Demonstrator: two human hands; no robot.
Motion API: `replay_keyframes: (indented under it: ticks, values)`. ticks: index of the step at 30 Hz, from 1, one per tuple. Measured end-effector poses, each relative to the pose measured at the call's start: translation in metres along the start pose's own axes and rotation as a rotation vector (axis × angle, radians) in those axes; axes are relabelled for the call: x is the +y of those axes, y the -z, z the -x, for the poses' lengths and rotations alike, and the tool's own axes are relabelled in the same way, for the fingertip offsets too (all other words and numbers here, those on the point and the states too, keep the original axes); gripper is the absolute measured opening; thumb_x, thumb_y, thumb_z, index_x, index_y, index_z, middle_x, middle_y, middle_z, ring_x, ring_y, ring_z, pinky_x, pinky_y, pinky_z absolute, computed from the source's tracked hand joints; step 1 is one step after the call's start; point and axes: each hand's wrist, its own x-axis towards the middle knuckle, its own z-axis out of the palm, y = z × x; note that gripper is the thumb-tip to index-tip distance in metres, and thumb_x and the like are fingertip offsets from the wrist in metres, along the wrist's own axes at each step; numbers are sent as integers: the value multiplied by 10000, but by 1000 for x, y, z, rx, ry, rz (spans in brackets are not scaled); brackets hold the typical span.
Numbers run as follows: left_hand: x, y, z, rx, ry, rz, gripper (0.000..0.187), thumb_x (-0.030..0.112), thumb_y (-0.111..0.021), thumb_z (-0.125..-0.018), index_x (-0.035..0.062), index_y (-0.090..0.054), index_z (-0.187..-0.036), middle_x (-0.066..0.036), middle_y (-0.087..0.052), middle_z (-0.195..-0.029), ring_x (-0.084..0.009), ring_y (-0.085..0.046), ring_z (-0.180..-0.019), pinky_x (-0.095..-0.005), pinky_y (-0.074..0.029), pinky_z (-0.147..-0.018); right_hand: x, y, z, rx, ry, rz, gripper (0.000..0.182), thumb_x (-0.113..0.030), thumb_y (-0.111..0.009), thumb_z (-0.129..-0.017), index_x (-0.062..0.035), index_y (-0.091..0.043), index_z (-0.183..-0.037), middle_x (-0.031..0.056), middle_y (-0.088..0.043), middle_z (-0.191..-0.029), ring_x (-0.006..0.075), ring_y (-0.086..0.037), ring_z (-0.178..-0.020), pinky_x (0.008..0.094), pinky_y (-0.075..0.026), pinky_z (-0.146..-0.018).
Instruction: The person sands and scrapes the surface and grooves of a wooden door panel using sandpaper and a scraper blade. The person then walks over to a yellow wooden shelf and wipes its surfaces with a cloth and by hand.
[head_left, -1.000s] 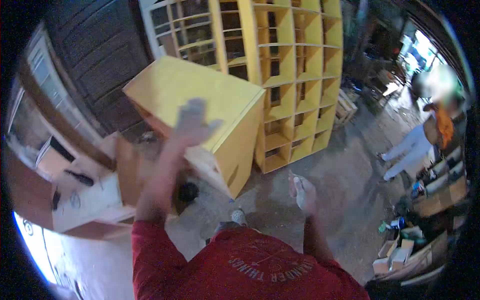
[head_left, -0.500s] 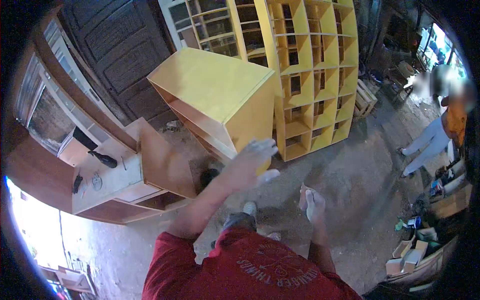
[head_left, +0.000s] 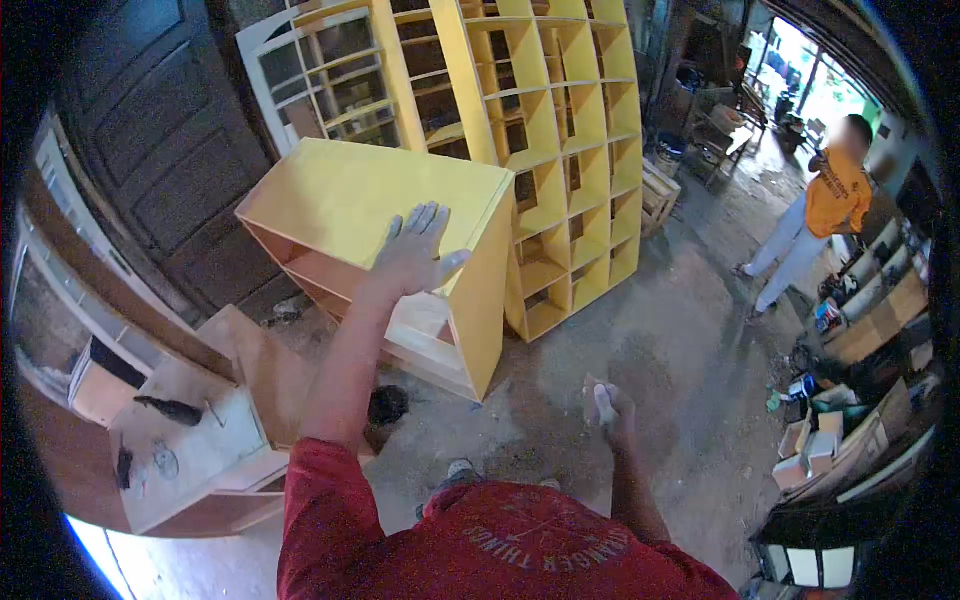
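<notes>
My left hand lies with spread fingers on the yellow top of a box-shaped cabinet, close to its front right corner. The cabinet's open side, with inner shelves, faces me. To the right, my right hand is held low over the floor, its fingers bent round a small brownish piece that looks like folded sandpaper. Behind the cabinet, a tall yellow shelf unit with many square compartments leans upright.
A wooden cabinet with a black tool on it stands at the left, near a dark panelled door. A person in orange stands at the right, beside boxes and cans on the concrete floor.
My left hand has come down onto the cabinet top from the air beside it. The view has turned right, and the person in orange now shows more fully.
</notes>
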Motion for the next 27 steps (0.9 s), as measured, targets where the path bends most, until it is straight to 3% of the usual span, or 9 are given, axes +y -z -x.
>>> replay_keyframes:
  ticks: [1,3,6,9,12,15,18,21,27]
  values:
    - [-4,3,-7,-10,1,-34,1068,788,-508,-1009,40,-265,-1731,-234,-237,-1799,-367,-188,-1685,-571,-124,-1360,-13,-8,1,-19,-1,-9,332,-283,-611,-1143,2,-773,-1199,-14,-693,-861,93,-607,-728,314,-521,-682]
    - [-9,8,-19,-46,-19,-17,1162,872,-475,-960,37,-247,-1736,-238,-194,-1809,-371,-142,-1694,-595,-96,-1357,-53,-29,2,-110,-221,-155,331,-290,-608,-1145,-5,-772,-1185,-8,-692,-851,99,-614,-731,322,-524,-693]
    - [-15,11,-36,-84,-49,-9,1242,936,-460,-917,36,-229,-1741,-242,-168,-1815,-382,-117,-1697,-618,-75,-1351,-126,-49,0,-111,-339,-28,331,-288,-611,-1149,10,-757,-1158,3,-669,-814,102,-608,-712,329,-520,-673]
    - [-14,8,-67,-120,-77,1,1284,960,-468,-891,37,-210,-1746,-242,-148,-1819,-396,-101,-1697,-643,-60,-1343,-90,-76,10,-50,-266,-89,319,-276,-611,-1153,17,-736,-1124,11,-644,-785,107,-593,-687,331,-512,-648]
    - [-5,6,-100,-161,-70,-1,1315,974,-479,-870,39,-192,-1750,-247,-121,-1822,-412,-76,-1697,-667,-46,-1334,-96,-80,24,33,-229,-83,303,-259,-606,-1156,17,-723,-1108,14,-639,-785,110,-583,-677,332,-503,-629]
    - [12,11,-132,-206,-57,-20,1321,972,-487,-867,43,-174,-1753,-254,-102,-1823,-421,-54,-1698,-679,-40,-1329,-97,-75,33,13,-386,71,411,-377,-587,-1130,-57,-763,-1319,121,-798,-940,216,-742,-807,411,-599,-791]
    - [27,9,-157,-232,-56,-4,1321,965,-493,-870,45,-157,-1756,-267,-97,-1820,-424,-39,-1698,-687,-38,-1325,-105,-74,42,91,-300,-17,307,-265,-587,-1163,3,-697,-1060,7,-609,-777,109,-567,-679,332,-495,-627]
    - [38,-1,-175,-225,-41,6,1281,941,-473,-900,45,-148,-1757,-280,-99,-1815,-430,-39,-1697,-693,-38,-1322,-83,-71,50,101,-278,35,392,-358,-594,-1122,-66,-749,-1333,128,-786,-933,222,-740,-788,408,-593,-773]
    - [35,-22,-197,-105,7,17,1124,847,-432,-989,55,-199,-1752,-304,-140,-1801,-459,-78,-1688,-700,-49,-1317,-97,-49,45,69,-395,11,387,-354,-601,-1128,-48,-749,-1314,104,-755,-862,201,-696,-722,402,-561,-693]
